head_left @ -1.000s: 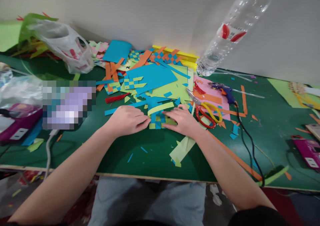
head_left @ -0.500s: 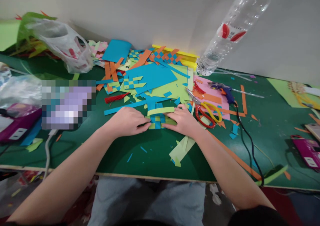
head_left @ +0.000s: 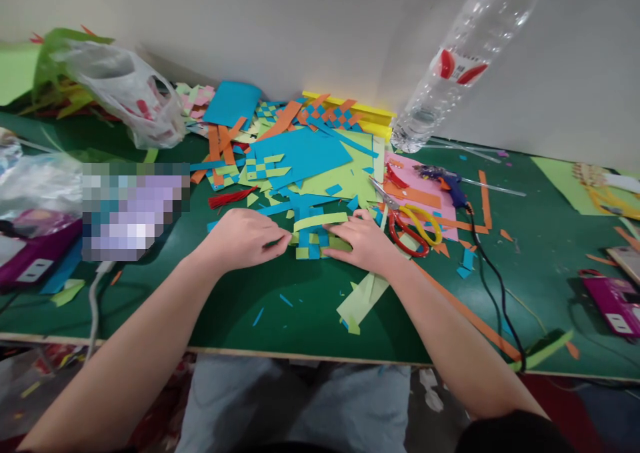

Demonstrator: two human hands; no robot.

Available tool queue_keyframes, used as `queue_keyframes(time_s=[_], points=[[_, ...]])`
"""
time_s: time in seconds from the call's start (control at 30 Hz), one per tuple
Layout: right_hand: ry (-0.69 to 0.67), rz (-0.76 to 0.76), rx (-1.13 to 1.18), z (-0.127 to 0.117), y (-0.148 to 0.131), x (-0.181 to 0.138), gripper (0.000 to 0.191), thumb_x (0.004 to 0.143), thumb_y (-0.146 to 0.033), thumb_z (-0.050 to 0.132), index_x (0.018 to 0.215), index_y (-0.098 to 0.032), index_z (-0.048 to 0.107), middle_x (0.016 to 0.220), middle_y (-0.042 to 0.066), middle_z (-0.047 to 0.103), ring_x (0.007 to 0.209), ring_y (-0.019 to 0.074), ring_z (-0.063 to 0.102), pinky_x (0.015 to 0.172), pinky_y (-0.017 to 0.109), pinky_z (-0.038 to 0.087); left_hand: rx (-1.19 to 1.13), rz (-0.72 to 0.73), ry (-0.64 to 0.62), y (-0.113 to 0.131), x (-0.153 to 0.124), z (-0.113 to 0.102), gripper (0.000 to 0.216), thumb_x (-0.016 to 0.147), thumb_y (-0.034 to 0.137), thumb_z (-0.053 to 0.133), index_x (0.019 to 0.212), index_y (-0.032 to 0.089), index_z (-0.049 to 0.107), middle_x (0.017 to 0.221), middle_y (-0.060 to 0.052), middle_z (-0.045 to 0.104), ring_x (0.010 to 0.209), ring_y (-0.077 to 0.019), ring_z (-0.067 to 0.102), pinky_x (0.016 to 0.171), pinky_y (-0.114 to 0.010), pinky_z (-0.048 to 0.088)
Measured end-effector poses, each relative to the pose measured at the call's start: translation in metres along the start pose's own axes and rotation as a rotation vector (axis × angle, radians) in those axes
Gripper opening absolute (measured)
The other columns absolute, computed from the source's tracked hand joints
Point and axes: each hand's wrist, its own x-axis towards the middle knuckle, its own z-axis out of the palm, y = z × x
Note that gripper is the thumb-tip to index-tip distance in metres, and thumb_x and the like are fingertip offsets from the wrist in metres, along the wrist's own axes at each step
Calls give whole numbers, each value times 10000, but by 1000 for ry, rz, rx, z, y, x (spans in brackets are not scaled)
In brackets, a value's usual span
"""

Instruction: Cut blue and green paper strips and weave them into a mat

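Between my hands lies a small checkered weave of blue and light green paper strips (head_left: 314, 247). A loose-looking green paper strip (head_left: 320, 221) arches across its upper part. My left hand (head_left: 245, 241) is at the weave's left edge, thumb and forefinger pinched together at the end of a green strip. On the right side, my right hand (head_left: 365, 243) grips the weave, with thumb and forefinger lying over it and other fingers by the right end of the arched strip. Those fingers partly cover the weave's right edge.
Scissors (head_left: 410, 223) with red and yellow handles lie right of my right hand, near a blue glue gun (head_left: 453, 187). Paper sheets (head_left: 305, 153) and scraps spread behind. A tilted water bottle (head_left: 450, 73), a plastic bag (head_left: 130, 93) and a blurred-out phone-like object (head_left: 140, 209) stand around.
My left hand has drawn slightly left and its fingertips have come together, uncovering more of the weave's lower left. My right forefinger reaches further over the weave.
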Motion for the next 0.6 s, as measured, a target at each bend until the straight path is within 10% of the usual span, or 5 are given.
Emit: queue_keyframes(time_s=[0.6], points=[[-4,-24,-16,-1,0,0,601,957,-583,414,1278,-110,602,1042,107,752,891,238,644,988,415,306,-31,2,-86,4,-1,6,283,929,305,512,829,253,772,568,37,674,518,-125,613,494,-270,347]])
